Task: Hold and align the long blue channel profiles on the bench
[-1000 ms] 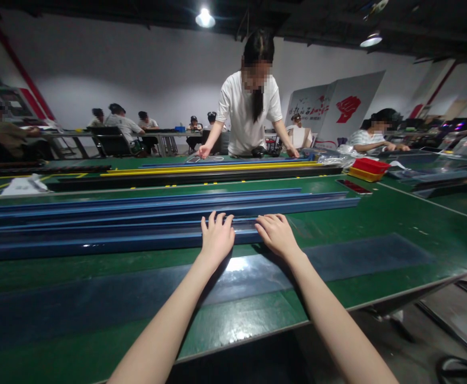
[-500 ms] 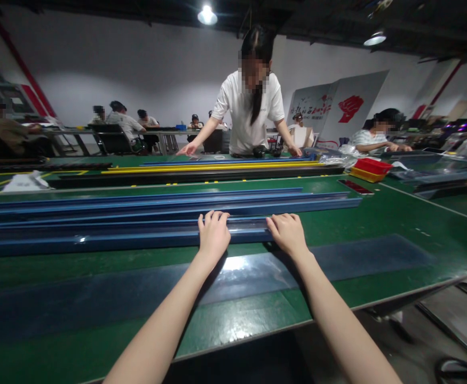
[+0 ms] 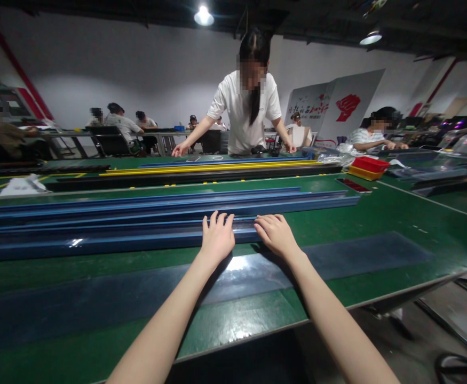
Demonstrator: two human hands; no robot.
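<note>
Long dark-blue metal channel rail (image 3: pixel 97 242), nearest of a stack of like blue rails (image 3: pixel 137 205), lies lengthwise on the green-matted workbench (image 3: pixel 377 218), parallel to its near edge. Its left end runs out of frame, so its full length and what supports it there cannot be seen.

Left hand (image 3: pixel 217 239): palm down on the rail's near lip, fingers together and laid flat over the top, not wrapped round it. Right hand (image 3: pixel 275 234): just beside it, same flat press, fingertips on the rail close to its right end. Neither hand closes on anything (whether the thumbs hook under the edge is hidden by the palms).

Risks, judged from this layout:
- Both hands sit near one end; if the rail is lifted or slid from here, the long unsupported left run could sag, swing or scrape the neighbouring rails.
- A flat-palm hold gives little purchase on a glossy surface; a slip could catch fingers on the channel edge.

Far right: red shallow plastic tray (image 3: pixel 371 165) on a yellow one, well apart. A person in a white T-shirt (image 3: pixel 245 120) leans over the yellow and black rails (image 3: pixel 201 169) opposite; their hands are clear of the blue stack. Background figures are too small to make out.
</note>
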